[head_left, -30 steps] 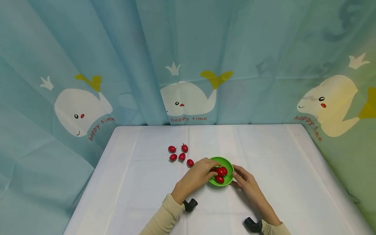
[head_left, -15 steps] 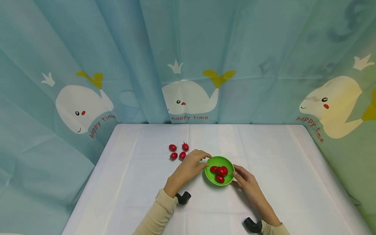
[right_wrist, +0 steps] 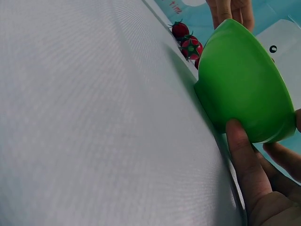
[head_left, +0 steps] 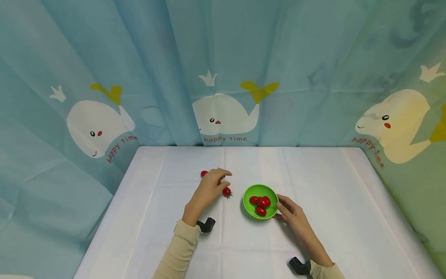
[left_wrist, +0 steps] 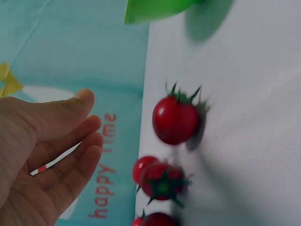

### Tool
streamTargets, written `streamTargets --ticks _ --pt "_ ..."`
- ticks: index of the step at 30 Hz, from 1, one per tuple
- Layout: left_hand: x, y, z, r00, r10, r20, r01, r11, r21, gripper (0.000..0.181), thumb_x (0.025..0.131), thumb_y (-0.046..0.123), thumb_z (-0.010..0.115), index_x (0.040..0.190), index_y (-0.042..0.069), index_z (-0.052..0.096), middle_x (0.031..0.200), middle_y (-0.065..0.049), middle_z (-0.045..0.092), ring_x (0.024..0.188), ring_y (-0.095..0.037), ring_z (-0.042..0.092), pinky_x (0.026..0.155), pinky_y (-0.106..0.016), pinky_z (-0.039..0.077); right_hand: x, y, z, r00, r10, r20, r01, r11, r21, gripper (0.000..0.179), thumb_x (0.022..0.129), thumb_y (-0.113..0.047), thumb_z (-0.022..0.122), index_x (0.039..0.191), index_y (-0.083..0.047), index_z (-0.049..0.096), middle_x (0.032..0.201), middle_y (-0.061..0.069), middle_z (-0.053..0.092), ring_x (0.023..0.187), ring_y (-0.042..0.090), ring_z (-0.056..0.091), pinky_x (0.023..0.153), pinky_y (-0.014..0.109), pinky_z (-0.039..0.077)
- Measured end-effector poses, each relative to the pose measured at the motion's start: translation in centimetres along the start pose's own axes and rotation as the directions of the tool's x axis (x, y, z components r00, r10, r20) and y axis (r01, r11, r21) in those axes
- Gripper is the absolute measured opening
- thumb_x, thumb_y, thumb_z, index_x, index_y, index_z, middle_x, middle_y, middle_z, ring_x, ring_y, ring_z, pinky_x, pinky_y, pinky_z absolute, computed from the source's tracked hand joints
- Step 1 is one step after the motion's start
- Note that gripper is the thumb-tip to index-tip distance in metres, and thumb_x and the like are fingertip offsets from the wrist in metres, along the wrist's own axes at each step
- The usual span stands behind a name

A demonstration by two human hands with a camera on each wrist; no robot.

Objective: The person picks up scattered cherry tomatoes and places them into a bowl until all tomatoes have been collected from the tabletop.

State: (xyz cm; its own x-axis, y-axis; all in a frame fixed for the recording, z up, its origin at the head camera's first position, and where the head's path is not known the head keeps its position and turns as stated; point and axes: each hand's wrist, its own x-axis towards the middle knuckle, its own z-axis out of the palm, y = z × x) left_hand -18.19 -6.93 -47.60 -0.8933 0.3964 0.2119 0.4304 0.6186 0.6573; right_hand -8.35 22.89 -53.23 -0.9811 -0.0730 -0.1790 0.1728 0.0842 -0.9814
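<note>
My left hand hovers over the loose cherry tomatoes left of the bowl, its fingers loosely bent and nothing between them. One cherry tomato lies just below its thumb, and another peeks out behind the hand; the others there are hidden in the head view. In the left wrist view the thumb and fingers are apart from the nearest tomato. Several tomatoes sit inside the green bowl. My right hand holds that bowl at its right side, thumb near the rim.
A white cloth covers the table. Behind it hangs a blue curtain printed with whales. A black curved piece sits at each wrist, the left one and the right one.
My left hand has let go of a tomato in the bowl, drawn back from the rim and moved left over the loose tomatoes. The right hand and the bowl have stayed in place.
</note>
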Motion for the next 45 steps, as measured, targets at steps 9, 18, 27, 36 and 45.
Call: streamTargets --ticks 9,18,27,36,45 --pt "0.0 -2.1 -2.1 0.994 -0.066 -0.082 0.063 0.997 -0.046 0.03 0.094 0.007 0.076 0.123 0.008 0.073 0.121 -0.015 0.074 0.107 -0.035 0.069 0.092 -0.049 0.059 0.0 0.0 -0.2 1.0 -0.01 0.001 0.01 1.0 0.0 0.053 0.11 -0.024 0.053 0.153 0.007 0.043 0.155 0.029 0.046 0.111 -0.008 0.063 0.09 0.02 0.06" --pt "-0.6 -4.7 -3.5 0.979 -0.151 -0.135 0.141 0.987 -0.082 0.032 0.095 0.008 0.076 0.126 0.009 0.072 0.124 -0.012 0.074 0.116 -0.032 0.069 0.101 -0.049 0.057 -0.1 0.0 -0.1 1.0 -0.001 0.003 0.001 1.0 0.001 0.053 0.11 -0.024 0.054 0.152 0.006 0.044 0.156 0.029 0.046 0.112 -0.008 0.063 0.091 0.021 0.06" --pt "-0.8 -7.6 -4.2 0.972 -0.221 -0.079 0.211 0.97 -0.12 0.033 0.097 0.011 0.074 0.13 0.01 0.071 0.133 -0.014 0.071 0.123 -0.036 0.068 0.104 -0.051 0.056 0.5 -0.3 0.2 1.0 -0.001 0.02 0.001 1.0 0.003 0.054 0.11 -0.025 0.053 0.153 0.007 0.042 0.157 0.029 0.044 0.113 -0.009 0.062 0.092 0.021 0.06" --pt "-0.5 -9.5 -4.4 0.978 -0.206 0.017 0.207 0.974 -0.093 0.034 0.098 0.006 0.071 0.132 0.005 0.069 0.135 -0.018 0.069 0.125 -0.035 0.066 0.103 -0.049 0.057 1.0 -0.6 -0.4 0.998 0.028 0.062 -0.028 1.0 -0.003 0.056 0.11 -0.027 0.054 0.154 0.005 0.041 0.16 0.028 0.041 0.114 -0.008 0.061 0.094 0.024 0.06" --pt "0.0 -9.9 -4.3 0.978 -0.186 0.097 0.188 0.982 -0.016 0.037 0.099 0.009 0.071 0.136 0.01 0.069 0.139 -0.015 0.068 0.126 -0.033 0.064 0.104 -0.05 0.055 2.1 -1.1 -1.9 0.978 0.012 0.21 0.003 0.998 -0.069 0.057 0.111 -0.026 0.051 0.155 0.007 0.038 0.16 0.031 0.039 0.113 -0.002 0.065 0.094 0.028 0.061"
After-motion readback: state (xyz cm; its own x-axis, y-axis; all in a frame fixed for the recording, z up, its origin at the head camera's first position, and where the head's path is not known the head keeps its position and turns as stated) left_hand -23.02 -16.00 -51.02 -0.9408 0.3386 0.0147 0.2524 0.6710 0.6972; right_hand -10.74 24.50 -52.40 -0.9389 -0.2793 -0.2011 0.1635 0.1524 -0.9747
